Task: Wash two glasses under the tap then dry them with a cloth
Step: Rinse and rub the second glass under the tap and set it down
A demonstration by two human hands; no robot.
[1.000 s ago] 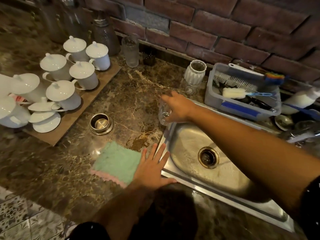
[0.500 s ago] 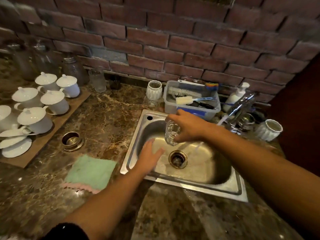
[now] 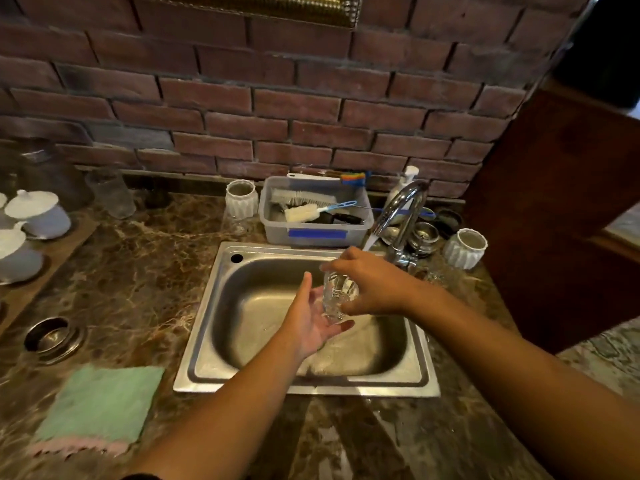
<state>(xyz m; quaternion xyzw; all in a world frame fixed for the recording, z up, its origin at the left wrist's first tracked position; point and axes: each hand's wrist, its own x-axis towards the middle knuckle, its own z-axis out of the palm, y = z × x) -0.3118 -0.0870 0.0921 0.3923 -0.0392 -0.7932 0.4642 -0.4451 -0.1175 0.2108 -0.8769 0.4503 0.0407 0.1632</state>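
1. The single head-worn wide-angle camera looks forward and steeply down over the counter.
2. It faces the brick wall, sitting close above the sink and tap.

Right hand grips glass over sink.

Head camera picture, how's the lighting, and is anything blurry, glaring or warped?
Head view: dim, warm light; bright glare on the tap and the sink rim; the glass in the right hand looks soft, its edges hard to trace; the wide lens bows the courses of the brick wall; the cups at the left edge are blurred.
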